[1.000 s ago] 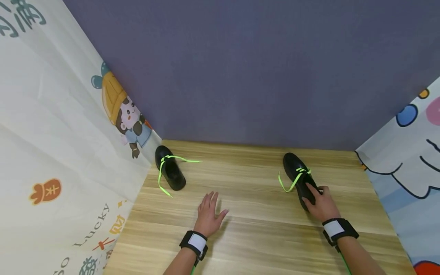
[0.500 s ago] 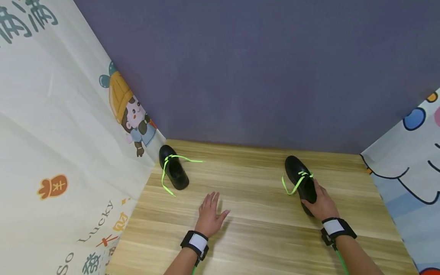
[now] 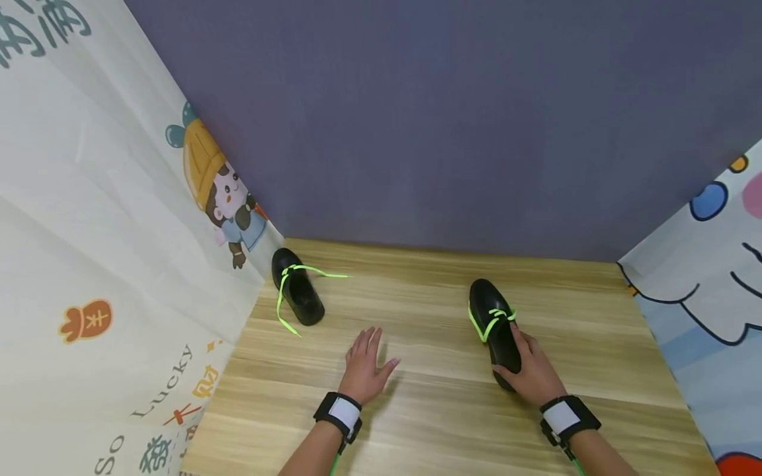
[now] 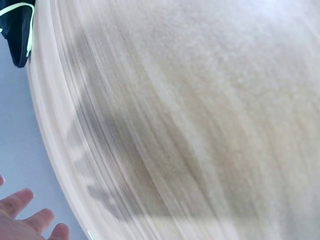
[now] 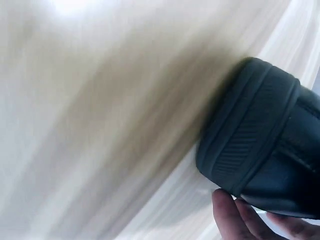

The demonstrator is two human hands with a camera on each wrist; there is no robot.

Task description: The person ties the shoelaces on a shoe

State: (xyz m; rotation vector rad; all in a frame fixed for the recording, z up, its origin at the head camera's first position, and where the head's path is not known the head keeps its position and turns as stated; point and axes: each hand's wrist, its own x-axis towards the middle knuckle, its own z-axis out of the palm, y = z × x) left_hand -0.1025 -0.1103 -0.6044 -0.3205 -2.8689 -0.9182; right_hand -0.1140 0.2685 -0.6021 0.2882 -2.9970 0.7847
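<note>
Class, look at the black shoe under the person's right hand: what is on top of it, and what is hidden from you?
On the black shoe with green laces rests the right hand, gripping its heel end. The laces show ahead of the fingers. The hand covers the shoe's opening, so its inside cannot be seen.

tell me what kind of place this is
Probably a staged recording booth, not a home: a wooden tabletop boxed in by a plain purple backdrop and cartoon-printed cloths, holding only two black shoes.
</note>
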